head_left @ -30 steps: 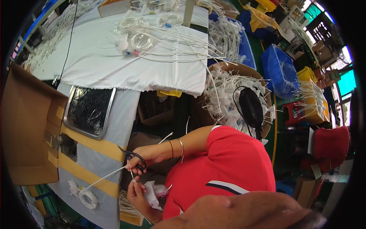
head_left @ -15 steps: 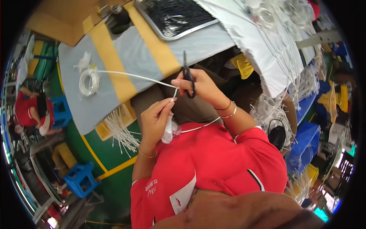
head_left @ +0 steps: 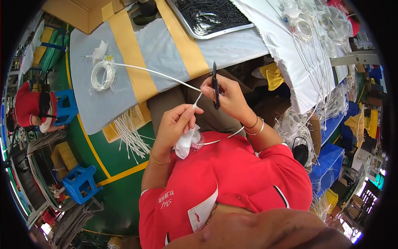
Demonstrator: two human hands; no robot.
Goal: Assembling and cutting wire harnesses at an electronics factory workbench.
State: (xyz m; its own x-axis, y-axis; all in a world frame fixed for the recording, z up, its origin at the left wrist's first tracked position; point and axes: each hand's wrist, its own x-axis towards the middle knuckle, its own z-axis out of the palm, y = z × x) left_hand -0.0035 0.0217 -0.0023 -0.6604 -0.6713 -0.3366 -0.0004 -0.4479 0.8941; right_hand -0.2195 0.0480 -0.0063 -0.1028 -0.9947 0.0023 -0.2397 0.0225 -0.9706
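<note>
My left hand (head_left: 176, 126) is closed, its thumb and forefinger pinching a white cable (head_left: 163, 75) near its thin end part. Below those fingers hangs a crumpled white wrapping (head_left: 186, 143) with clear plastic around it. My right hand (head_left: 227, 97) grips a pair of black scissors (head_left: 215, 88), blades pointing up and away from me. Its fingertips also pinch the cable, a short way above my left hand. From there the cable runs left across the table to a bagged white coil (head_left: 103, 76).
The grey-covered table (head_left: 89, 108) has yellow tape strips. On it a metal tray (head_left: 199, 35) holds black ties. White cloth (head_left: 286, 62) with bundled cables lies at right. More white cables (head_left: 128, 135) hang below the table's left side. A blue stool (head_left: 82, 182) stands on the green floor.
The view has shifted slightly. My hands have moved a little apart, with a straight stretch of cable between them. The scissors have turned more upright in my right hand.
</note>
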